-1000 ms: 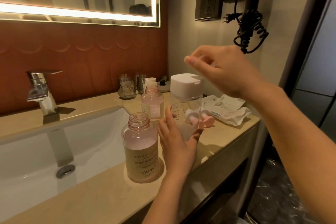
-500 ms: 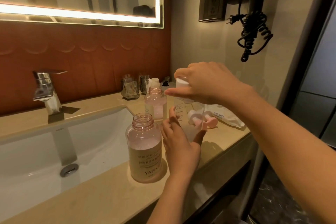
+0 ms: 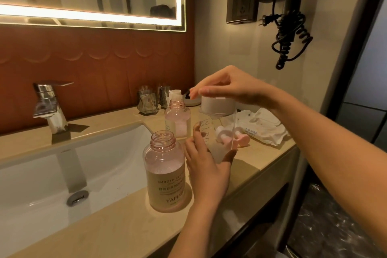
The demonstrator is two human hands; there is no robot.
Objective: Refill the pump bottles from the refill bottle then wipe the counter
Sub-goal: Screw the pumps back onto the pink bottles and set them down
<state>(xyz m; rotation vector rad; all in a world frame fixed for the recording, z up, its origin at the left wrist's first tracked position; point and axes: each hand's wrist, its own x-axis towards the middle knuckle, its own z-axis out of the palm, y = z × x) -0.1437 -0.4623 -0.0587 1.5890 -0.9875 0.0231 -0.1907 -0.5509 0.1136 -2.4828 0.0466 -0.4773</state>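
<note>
The refill bottle (image 3: pixel 212 130) stands on the counter (image 3: pixel 257 161), near the front edge. It is clear and looks almost empty, so it is likely light and easy to tip. Its sides look smooth and could be slippery if soap is on them.

The left hand (image 3: pixel 207 170) holds the bottle low down. The thumb is on one side and the fingers are on the other, wrapped round it. That is a good spot, because it keeps the bottle from falling.

The right hand (image 3: pixel 234 89) is over the white cap (image 3: pixel 217 105) on top. Its fingers bend down to the cap's rim. It is hard to tell if they squeeze it or just touch it. The cap is wide and hard, so the best place to take it is round the sides.

Two pink pump bottles stand open just to the left, a big one (image 3: pixel 165 170) in front and a small one (image 3: pixel 178 121) behind.
</note>
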